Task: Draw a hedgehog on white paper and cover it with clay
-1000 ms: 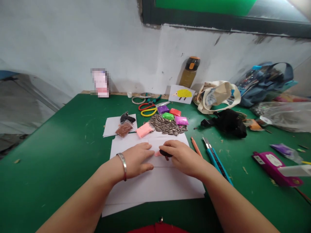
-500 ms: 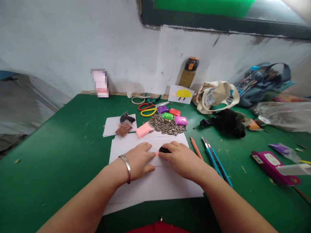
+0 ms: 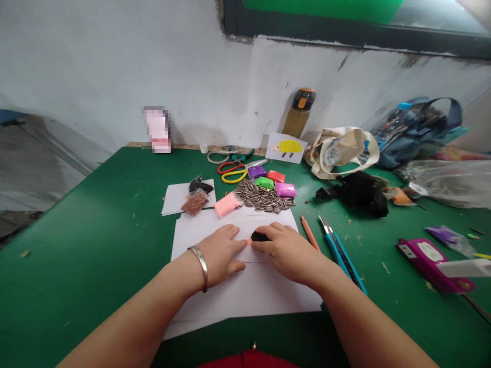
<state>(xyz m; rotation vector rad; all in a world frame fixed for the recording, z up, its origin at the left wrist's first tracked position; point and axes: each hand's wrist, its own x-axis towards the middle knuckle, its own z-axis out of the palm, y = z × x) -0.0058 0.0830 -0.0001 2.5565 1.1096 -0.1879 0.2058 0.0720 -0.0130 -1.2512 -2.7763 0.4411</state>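
On a stack of white paper [image 3: 249, 292], a small black lump of clay [image 3: 258, 236] adjoins a bit of pink clay [image 3: 249, 242]. My left hand [image 3: 219, 253] wears a silver bangle and lies with fingers apart, its index fingertip at the pink bit. The fingers of my right hand [image 3: 286, 250] close around the black lump and partly cover it. Just beyond the paper is a pile of sunflower seeds [image 3: 263, 198]. A pink clay packet [image 3: 227, 204] and a brown clay packet [image 3: 195, 203] lie at the paper's far edge.
An orange pen [image 3: 310, 233] and a blue utility knife [image 3: 343, 258] with its blade out lie right of the paper. Scissors [image 3: 233, 176] rest behind the seeds. A hedgehog picture [image 3: 286, 148] leans by a bottle [image 3: 299, 112]. A magenta glue gun [image 3: 431, 263] is farther right.
Both hands keep nearly the same place; my left index fingertip has shifted very slightly right at the pink clay. The view has tilted a little.
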